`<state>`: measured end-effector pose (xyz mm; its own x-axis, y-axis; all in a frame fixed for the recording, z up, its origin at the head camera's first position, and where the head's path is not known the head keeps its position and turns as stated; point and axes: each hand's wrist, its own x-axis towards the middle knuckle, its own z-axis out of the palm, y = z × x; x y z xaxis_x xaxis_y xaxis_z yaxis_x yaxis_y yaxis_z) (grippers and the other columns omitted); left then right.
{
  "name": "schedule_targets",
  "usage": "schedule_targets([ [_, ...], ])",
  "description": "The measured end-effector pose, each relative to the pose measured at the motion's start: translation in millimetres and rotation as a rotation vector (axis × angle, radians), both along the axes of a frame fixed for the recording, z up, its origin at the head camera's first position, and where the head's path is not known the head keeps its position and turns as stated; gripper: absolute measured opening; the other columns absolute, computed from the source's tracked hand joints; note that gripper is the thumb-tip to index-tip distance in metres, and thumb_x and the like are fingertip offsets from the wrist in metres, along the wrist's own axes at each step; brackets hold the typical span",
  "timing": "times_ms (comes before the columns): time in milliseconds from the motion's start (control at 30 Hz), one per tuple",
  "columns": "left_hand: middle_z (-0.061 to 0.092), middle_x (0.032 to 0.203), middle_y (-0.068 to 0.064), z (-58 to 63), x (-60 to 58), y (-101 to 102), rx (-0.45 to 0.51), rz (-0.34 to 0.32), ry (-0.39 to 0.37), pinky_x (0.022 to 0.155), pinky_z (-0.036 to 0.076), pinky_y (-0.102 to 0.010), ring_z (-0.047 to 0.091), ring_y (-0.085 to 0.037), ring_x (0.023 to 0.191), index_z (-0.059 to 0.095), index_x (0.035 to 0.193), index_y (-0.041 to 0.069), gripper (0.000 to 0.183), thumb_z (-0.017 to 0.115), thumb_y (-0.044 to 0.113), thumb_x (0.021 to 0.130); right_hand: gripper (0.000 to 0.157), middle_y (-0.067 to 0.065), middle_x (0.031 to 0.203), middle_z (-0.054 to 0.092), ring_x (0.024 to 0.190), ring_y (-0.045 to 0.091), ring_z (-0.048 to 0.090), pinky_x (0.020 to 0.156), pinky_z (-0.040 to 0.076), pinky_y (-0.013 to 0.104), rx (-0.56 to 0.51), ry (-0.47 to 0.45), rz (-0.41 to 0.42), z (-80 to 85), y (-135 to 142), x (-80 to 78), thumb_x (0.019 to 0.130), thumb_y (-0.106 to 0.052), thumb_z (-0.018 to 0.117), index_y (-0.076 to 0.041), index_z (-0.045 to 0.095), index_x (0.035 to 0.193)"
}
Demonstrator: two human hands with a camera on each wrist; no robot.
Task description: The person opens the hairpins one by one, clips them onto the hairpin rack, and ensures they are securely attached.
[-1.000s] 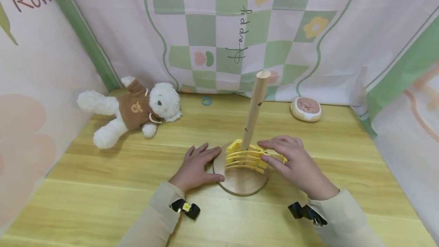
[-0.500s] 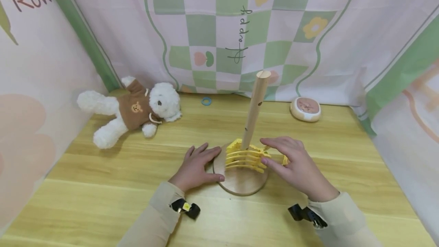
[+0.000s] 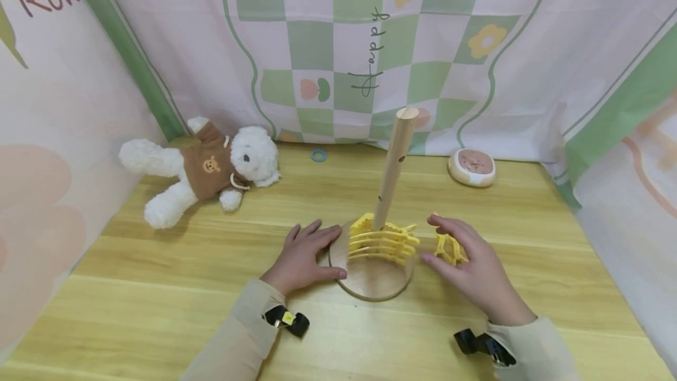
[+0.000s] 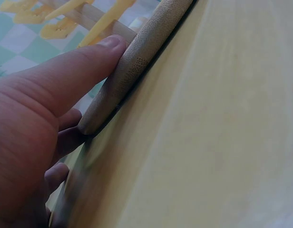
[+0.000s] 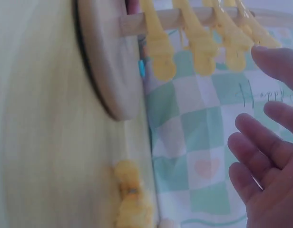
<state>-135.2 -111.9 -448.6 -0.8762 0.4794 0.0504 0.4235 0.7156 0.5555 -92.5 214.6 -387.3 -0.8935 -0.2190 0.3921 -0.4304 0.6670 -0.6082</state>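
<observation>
A round wooden base [image 3: 365, 287] carries an upright wooden post [image 3: 391, 175]. Several yellow plastic hair clips [image 3: 378, 246] are stacked around the foot of the post, their ends sticking out to the right. My left hand [image 3: 307, 257] lies at the base's left side, fingers spread, thumb and index fingertip touching its rim [image 4: 132, 76]. To the right of the stack, my right hand [image 3: 473, 269] holds nothing, its fingers loosely extended. Just beyond its thumb, partly hidden by the hand, another yellow clip [image 3: 448, 249] lies on the table; the right wrist view shows this loose clip [image 5: 132, 199] below the base.
A white plush toy [image 3: 206, 163] in a brown top lies at the back left. A small blue ring [image 3: 318, 155] and a rounded white-and-pink device [image 3: 472, 167] sit along the back. A patterned curtain [image 3: 365, 46] hangs behind the wooden table [image 3: 158, 287].
My right hand has let go of the end of the top stacked clip and moved right, away from the stack. My left hand keeps its place at the base.
</observation>
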Motion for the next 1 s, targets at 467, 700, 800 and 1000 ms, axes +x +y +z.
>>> schedule_targets([
  [467, 0.044, 0.156, 0.005, 1.5, -0.5, 1, 0.008, 0.000, -0.015, 0.122, 0.002, -0.056, 0.023, -0.027, 0.151, 0.044, 0.154, 0.019, 0.091, 0.077, 0.060, 0.080, 0.060, 0.012, 0.130, 0.063, 0.117, 0.029, 0.057, 0.105, 0.038, 0.022, 0.002, -0.029, -0.099, -29.8, 19, 8.3, 0.079, -0.015, 0.086, -0.002, 0.062, 0.132],
  [700, 0.043, 0.156, 0.006, 1.2, 0.0, 0, 0.001, 0.001, -0.012, 0.122, 0.001, -0.056, 0.023, -0.027, 0.151, 0.044, 0.154, 0.019, 0.091, 0.077, 0.061, 0.079, 0.070, 0.024, 0.140, 0.052, 0.121, 0.047, 0.051, 0.097, 0.038, 0.071, -0.036, -0.151, -0.176, -36.9, 28, 9.6, 0.082, -0.023, 0.085, 0.001, 0.053, 0.140],
  [800, 0.043, 0.156, 0.006, 2.2, 0.1, 0, -0.002, 0.001, -0.011, 0.122, 0.002, -0.056, 0.023, -0.027, 0.151, 0.044, 0.154, 0.019, 0.091, 0.077, 0.060, 0.079, 0.075, 0.027, 0.140, 0.051, 0.120, 0.048, 0.051, 0.098, 0.037, 0.071, -0.026, -0.173, -0.210, -41.2, 33, 6.5, 0.082, -0.026, 0.085, 0.003, 0.051, 0.142],
  [1000, 0.044, 0.156, 0.005, 2.1, 0.1, 1, -0.001, -0.001, -0.015, 0.122, 0.002, -0.056, 0.023, -0.028, 0.151, 0.044, 0.154, 0.018, 0.091, 0.077, 0.059, 0.079, 0.084, 0.034, 0.139, 0.047, 0.122, 0.056, 0.045, 0.098, 0.034, 0.073, 0.057, -0.228, -0.260, -51.7, 45, 3.1, 0.082, -0.036, 0.084, 0.010, 0.046, 0.142],
])
